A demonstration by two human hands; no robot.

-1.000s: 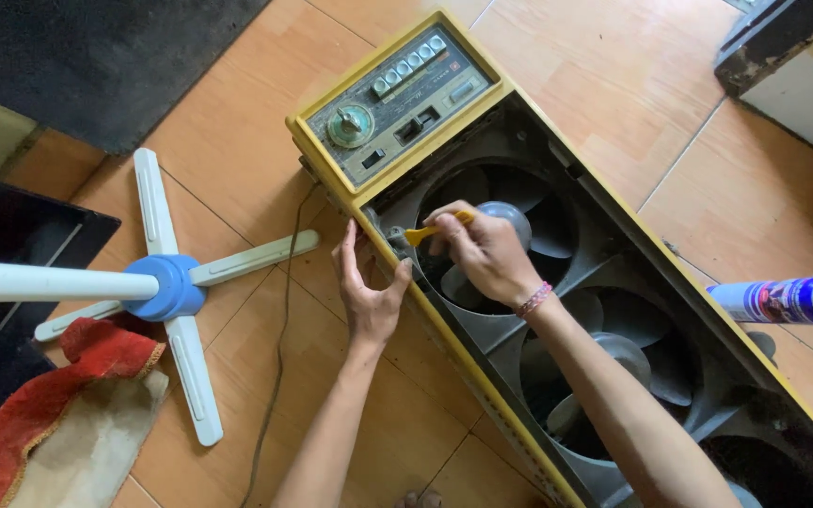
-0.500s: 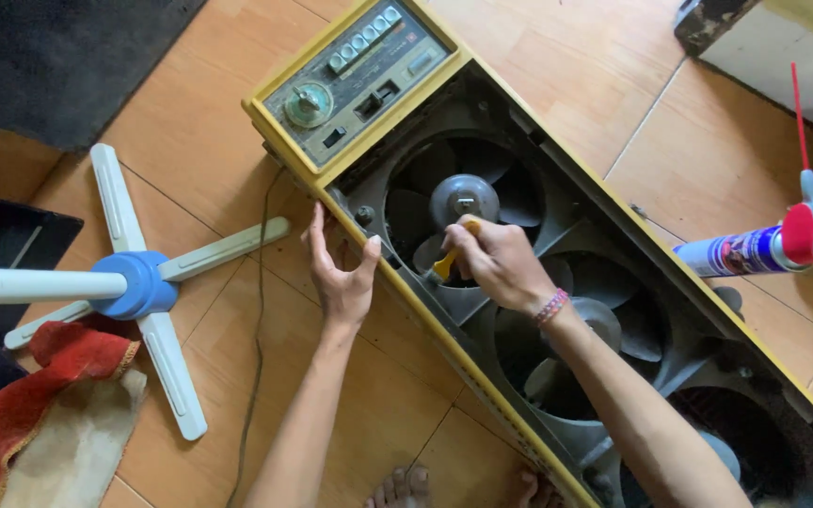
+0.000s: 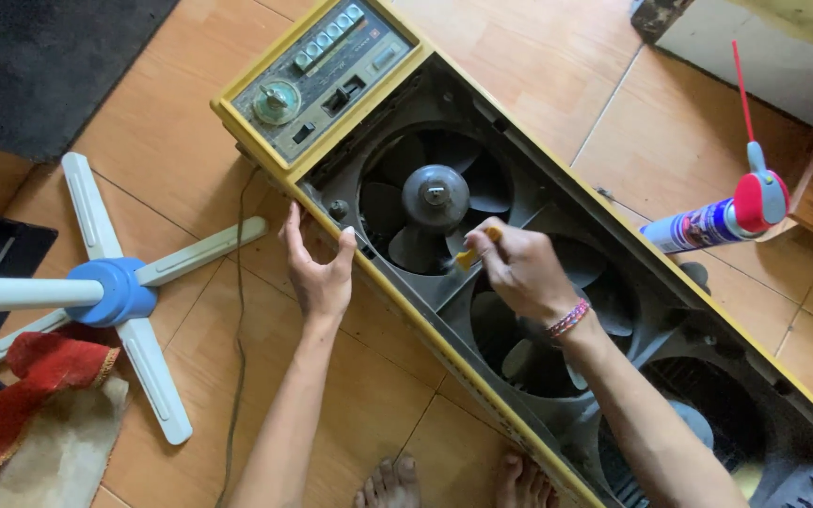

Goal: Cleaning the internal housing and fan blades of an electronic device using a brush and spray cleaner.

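- Right hand (image 3: pixel 518 268) grips a yellow brush (image 3: pixel 475 252) at the fan hub's (image 3: pixel 435 198) 5 o'clock
- Left hand (image 3: pixel 317 273) lies open, braced on the yellow fan housing (image 3: pixel 444 343); spray can (image 3: pixel 712 221) at 3 o'clock

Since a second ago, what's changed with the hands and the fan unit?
The right hand, holding a small yellow-handled tool, drew back from the hub of the top fan to the frame just below it. The left hand stayed braced on the yellow edge of the long fan housing. Blue spray can and white cross-shaped stand lie unmoved.

Matt yellow plastic fan housing (image 3: pixel 444 343), glossy orange floor tiles (image 3: pixel 538 56)
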